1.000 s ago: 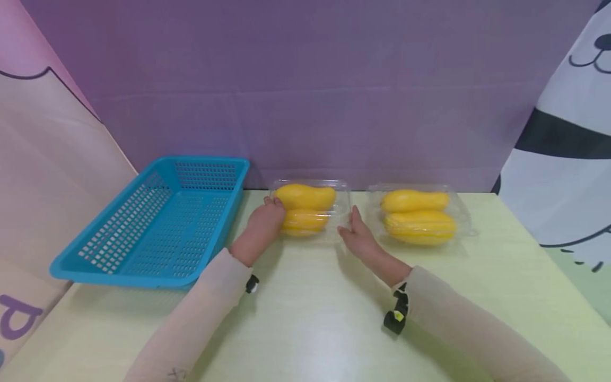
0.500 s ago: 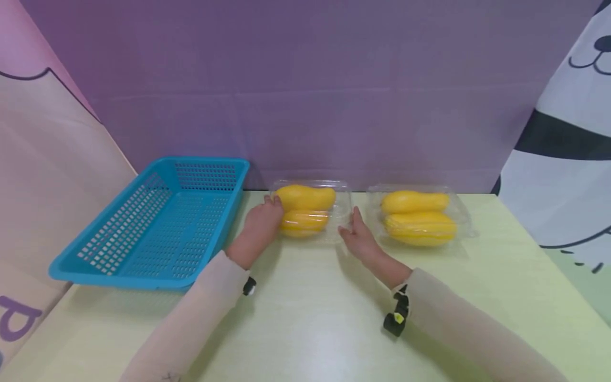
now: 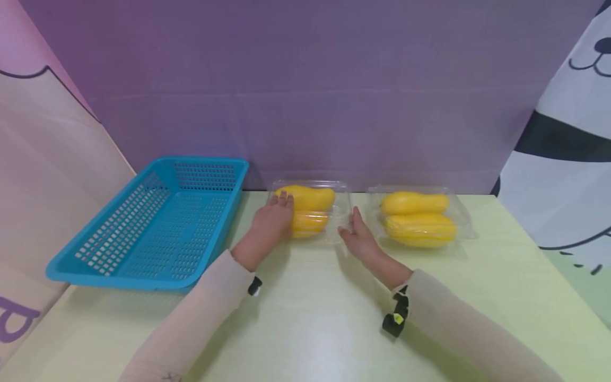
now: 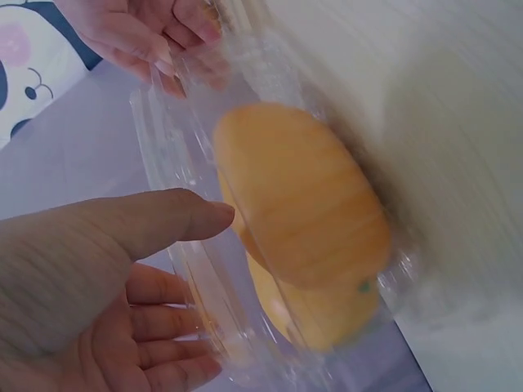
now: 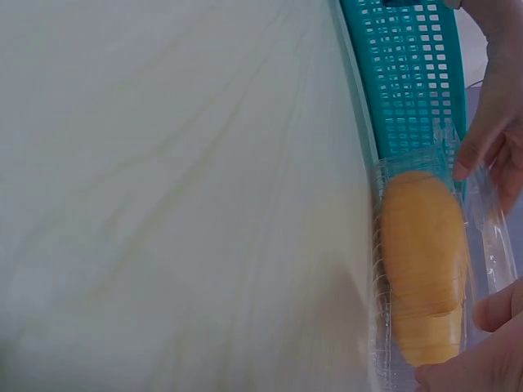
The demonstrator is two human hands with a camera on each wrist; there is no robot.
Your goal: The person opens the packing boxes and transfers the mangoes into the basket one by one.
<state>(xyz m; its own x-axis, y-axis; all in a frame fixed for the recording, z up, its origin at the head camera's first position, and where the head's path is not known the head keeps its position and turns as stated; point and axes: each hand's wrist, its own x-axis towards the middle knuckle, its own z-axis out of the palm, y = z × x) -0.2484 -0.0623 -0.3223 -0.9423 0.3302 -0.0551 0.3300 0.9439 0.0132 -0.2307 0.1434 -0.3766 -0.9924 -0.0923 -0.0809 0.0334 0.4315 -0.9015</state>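
A clear plastic clamshell box [image 3: 340, 223] lies on the table, holding two long yellow fruits that look like mangoes [image 3: 312, 199]. My left hand [image 3: 272, 220] lies over the box's left end, fingers extended across the lid. In the left wrist view its thumb [image 4: 188, 214] stretches along the lid, with the other fingers beyond the edge. At the right end my right hand [image 3: 360, 241] holds the box's side between thumb and fingers. The right wrist view shows both hands at the lid's far edge, above the fruits [image 5: 422, 237].
A blue perforated basket [image 3: 210, 265] stands left of the box, close to my left forearm. To the right is a second clear box [image 3: 460, 212] with two similar yellow fruits [image 3: 420, 229]. A purple cloth backdrop [image 3: 305, 106] rises behind the table [image 3: 315, 318].
My left hand has shifted right, from the box's left edge to farther over its lid, with the fingers straighter. The right hand and both boxes stay nearly in place.
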